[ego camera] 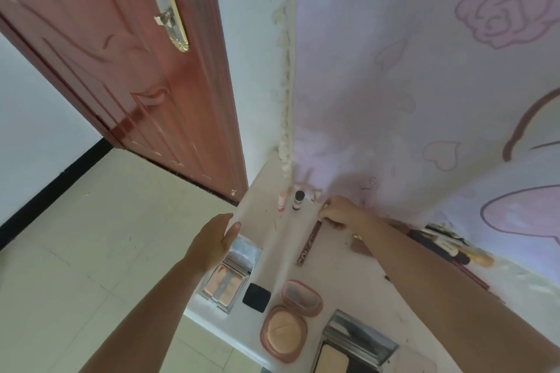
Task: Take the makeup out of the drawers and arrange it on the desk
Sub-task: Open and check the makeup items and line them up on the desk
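Observation:
On the white desk [339,275] stand a pink tube [281,202] and a black-capped white tube [298,200] at the far end. My right hand [339,212] reaches beside them and pinches a small pale item I cannot make out. A long dark-red case [309,244] lies just below that hand. My left hand [216,239] hovers open over the desk's left edge, above an open silver palette [228,278]. Nearer lie a black sponge [256,297], an open pink powder compact [291,318] and another open silver compact [348,345].
A pink floral curtain [424,85] hangs over the desk's far side. Brushes and dark items [448,247] lie at the right under it. A red-brown door [127,63] stands left, above a beige tiled floor [91,251].

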A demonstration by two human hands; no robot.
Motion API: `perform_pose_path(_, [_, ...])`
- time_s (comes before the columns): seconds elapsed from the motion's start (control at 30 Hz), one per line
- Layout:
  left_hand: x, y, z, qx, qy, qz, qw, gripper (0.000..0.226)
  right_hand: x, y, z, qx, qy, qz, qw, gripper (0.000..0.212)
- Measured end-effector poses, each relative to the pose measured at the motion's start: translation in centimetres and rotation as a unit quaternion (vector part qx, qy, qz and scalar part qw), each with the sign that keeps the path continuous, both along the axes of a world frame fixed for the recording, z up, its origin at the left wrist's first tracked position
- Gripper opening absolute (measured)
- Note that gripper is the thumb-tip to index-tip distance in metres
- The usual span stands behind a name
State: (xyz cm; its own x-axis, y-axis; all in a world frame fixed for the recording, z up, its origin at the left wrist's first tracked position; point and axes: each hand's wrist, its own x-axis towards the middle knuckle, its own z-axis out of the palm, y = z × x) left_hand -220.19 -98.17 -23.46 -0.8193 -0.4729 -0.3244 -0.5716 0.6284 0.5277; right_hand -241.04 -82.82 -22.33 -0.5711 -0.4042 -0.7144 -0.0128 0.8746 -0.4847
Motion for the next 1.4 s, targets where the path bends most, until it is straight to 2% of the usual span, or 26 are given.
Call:
perform_pose_path(0.1, [-0.7,0.5,0.9,-0.084,-0.044,-0.055,0.994,0.048,0.4,0.6,-0.6,-0.018,0.022,0.006,1.0,0.013])
perform_pose_path(0.2, [-2.0,1.4,1.8,-0.122,-0.033,-0.135,0.983,0.04,0.6,2.3,-0.9,-0.049,0.05,0.017,0.997,0.017])
perform_pose_path(0.27, [-3.1,2.1,2.0,-0.171,0.001,-0.164,0.972,0.037,0.6,4.1,-0.8,-0.05,0.105,0.058,0.992,0.02])
perform_pose_path(0.37, [-5.1,4.5,2.9,-0.164,-0.005,-0.203,0.965,0.044,0.4,8.4,-0.5,0.007,0.204,0.157,0.966,0.029])
perform_pose_path(0.43, [-6.5,6.1,3.1,-0.153,-0.026,-0.244,0.957,0.045,0.2,11.4,-1.3,0.031,0.219,0.187,0.957,0.034])
perform_pose_path(0.53, [-8.9,8.8,3.6,-0.142,-0.067,-0.308,0.938,0.043,-0.1,14.7,-2.2,0.15,0.252,0.264,0.919,0.038])
perform_pose_path(0.63, [-11.1,11.0,3.9,-0.146,-0.11,-0.338,0.923,0.045,-0.4,15.9,-2.6,0.189,0.282,0.265,0.903,0.037])
perform_pose_path(0.73, [-12.7,12.7,4.2,-0.135,-0.126,-0.348,0.919,0.046,-0.7,16.2,-2.9,0.188,0.304,0.279,0.891,0.035])
perform_pose_path(0.83, [-13.8,13.6,4.7,-0.132,-0.127,-0.346,0.92,0.048,-1.2,16.8,-2.1,0.115,0.306,0.253,0.91,0.034])
perform_pose_path(0.93, [-14.1,14.7,5.4,-0.117,-0.109,-0.343,0.926,0.052,-1.4,17.8,0.6,0.004,0.31,0.167,0.936,0.029])
perform_pose_path(1.03, [-14.3,16.3,6.0,-0.096,-0.047,-0.329,0.938,0.05,-0.6,18.9,4.1,-0.113,0.317,0.085,0.938,0.024])
perform_pose_path(1.13, [-14.2,18.6,7.4,-0.043,0.04,-0.297,0.953,0.034,0.6,19.4,7.5,-0.199,0.317,0.006,0.927,0.017])
perform_pose_path(1.2, [-14.0,20.0,8.9,-0.008,0.075,-0.289,0.954,0.028,1.1,19.4,9.8,-0.229,0.319,-0.07,0.917,0.013])
perform_pose_path(1.27, [-13.7,21.0,10.6,0.009,0.104,-0.294,0.95,0.024,1.2,19.2,11.8,-0.231,0.319,-0.127,0.91,0.024])
perform_pose_path(1.33, [-13.6,21.6,12.8,-0.015,0.139,-0.291,0.947,0.013,1.2,19.2,14.1,-0.222,0.324,-0.152,0.907,0.034])
perform_pose_path(1.4, [-13.8,21.8,14.9,-0.055,0.17,-0.295,0.939,0.013,1.3,19.2,16.3,-0.236,0.335,-0.167,0.897,0.035])
